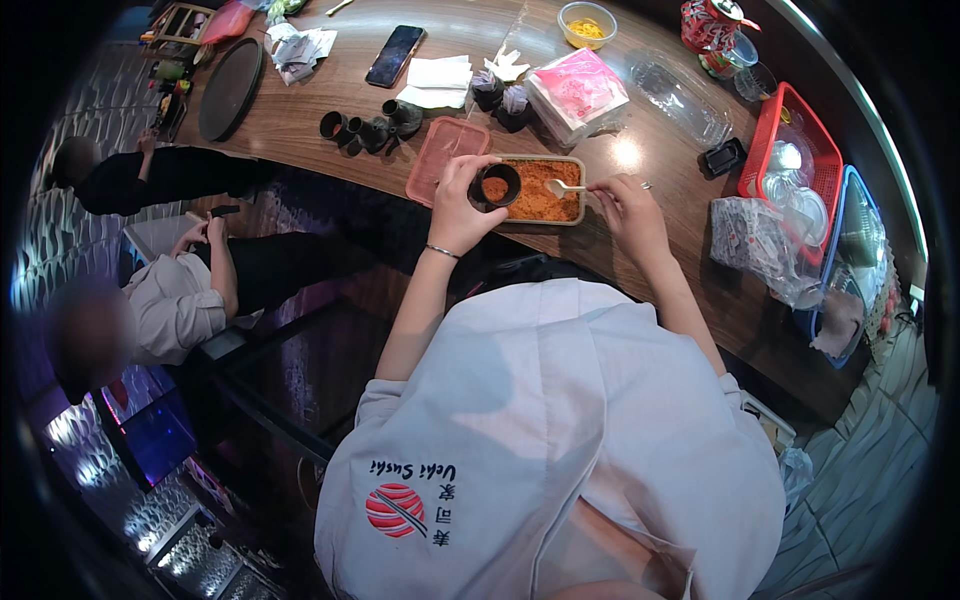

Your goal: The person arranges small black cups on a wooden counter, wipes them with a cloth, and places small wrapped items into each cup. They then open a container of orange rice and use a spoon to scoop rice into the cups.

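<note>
My left hand (466, 202) grips a small dark cup (504, 180) with orange-red powder in it. The cup is tilted, its mouth facing me, above the left end of a rectangular tub (582, 169) of coarse orange seasoning (534, 196). Between the fingertips of my right hand (630, 214) is a small pale spoon (561, 187), its bowl over the seasoning. Whether the spoon touches the seasoning I cannot tell. A reddish plastic lid (451, 142) lies on the wooden table (315, 161), partly behind my left hand. Several dark shaker-like containers (371, 133) stand beyond it.
At the right are a red basket (832, 142) of plastic lids and a blue basket (825, 300). A pink-and-white napkin pack (577, 94), a clear tray (679, 97) and a phone (395, 56) lie farther back. A dark round tray (231, 90) rests left. Two people (180, 300) are off to the left.
</note>
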`<state>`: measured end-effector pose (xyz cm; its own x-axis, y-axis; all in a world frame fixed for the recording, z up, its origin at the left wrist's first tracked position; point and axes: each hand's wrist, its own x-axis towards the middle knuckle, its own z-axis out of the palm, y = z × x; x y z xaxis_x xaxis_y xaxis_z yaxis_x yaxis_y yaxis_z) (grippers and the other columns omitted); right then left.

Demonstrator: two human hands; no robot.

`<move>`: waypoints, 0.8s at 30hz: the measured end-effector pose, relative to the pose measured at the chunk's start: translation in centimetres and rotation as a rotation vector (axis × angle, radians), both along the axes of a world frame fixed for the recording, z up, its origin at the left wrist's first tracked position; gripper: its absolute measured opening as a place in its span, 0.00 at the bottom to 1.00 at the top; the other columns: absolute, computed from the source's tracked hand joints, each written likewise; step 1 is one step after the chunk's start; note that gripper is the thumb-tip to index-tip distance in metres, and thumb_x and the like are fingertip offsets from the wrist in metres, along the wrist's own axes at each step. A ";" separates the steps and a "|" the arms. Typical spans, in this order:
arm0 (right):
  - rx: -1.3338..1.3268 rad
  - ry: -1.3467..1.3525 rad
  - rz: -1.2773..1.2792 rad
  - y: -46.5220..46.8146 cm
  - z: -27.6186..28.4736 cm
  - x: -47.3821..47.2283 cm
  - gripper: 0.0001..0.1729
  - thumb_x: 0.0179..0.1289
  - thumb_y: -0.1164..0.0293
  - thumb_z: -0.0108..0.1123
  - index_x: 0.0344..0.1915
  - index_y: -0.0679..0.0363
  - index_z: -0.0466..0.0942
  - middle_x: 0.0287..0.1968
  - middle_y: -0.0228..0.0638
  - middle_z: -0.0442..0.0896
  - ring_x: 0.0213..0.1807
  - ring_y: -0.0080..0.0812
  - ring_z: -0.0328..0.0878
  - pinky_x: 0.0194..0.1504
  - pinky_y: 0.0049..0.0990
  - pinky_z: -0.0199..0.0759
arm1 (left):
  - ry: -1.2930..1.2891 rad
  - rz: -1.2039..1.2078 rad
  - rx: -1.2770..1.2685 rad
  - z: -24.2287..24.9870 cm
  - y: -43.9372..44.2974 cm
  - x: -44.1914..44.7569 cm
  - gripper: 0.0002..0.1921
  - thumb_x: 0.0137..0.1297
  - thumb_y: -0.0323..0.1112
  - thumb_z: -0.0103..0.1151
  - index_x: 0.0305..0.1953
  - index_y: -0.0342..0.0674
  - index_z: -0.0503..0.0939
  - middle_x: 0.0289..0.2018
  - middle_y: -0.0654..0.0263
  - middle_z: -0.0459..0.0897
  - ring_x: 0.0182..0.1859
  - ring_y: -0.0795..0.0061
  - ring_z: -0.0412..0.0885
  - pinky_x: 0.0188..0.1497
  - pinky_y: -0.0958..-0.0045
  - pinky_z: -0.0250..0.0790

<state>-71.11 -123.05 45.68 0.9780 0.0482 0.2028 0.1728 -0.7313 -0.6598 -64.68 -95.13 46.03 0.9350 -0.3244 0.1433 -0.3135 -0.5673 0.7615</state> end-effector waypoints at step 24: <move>0.326 0.156 -0.147 -0.5 -2.4 -0.5 0.07 0.70 0.74 0.63 0.45 0.60 0.86 0.38 0.35 0.86 0.35 0.25 0.77 0.37 0.25 0.70 | -0.087 0.080 0.113 -0.7 0.1 -0.3 0.32 0.42 0.28 0.73 0.56 0.50 0.81 0.52 0.62 0.76 0.54 0.59 0.80 0.56 0.61 0.76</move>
<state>-71.66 -123.58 43.29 0.9900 -0.1371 0.0327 -0.0388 -0.4882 -0.8718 -64.99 -95.05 45.37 0.9440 -0.2682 0.1920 -0.3262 -0.6738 0.6630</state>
